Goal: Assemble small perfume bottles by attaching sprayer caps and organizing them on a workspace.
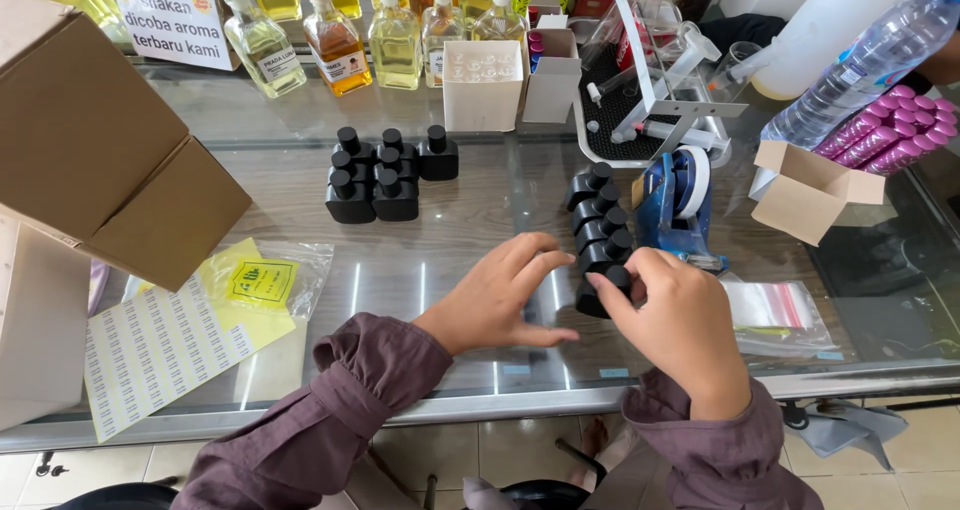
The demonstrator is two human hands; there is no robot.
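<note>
A row of small black bottles (598,220) with black caps lies on the glass counter (470,200). My right hand (680,325) grips the nearest black bottle (597,292) of that row, fingers curled around its cap end. Just to its left, my left hand (500,295) hovers with fingers spread and holds nothing, fingertips close to the same bottle. Another cluster of black bottles (385,175) stands upright farther back on the left.
A blue tape dispenser (680,205) sits right of the row. Cardboard boxes (100,160) fill the left, a label sheet (155,345) and yellow bag (262,282) lie beside them. Amber and yellow perfume bottles (335,45) line the back; a small open box (810,190), pink vials (890,135) and a water bottle (860,65) stand right.
</note>
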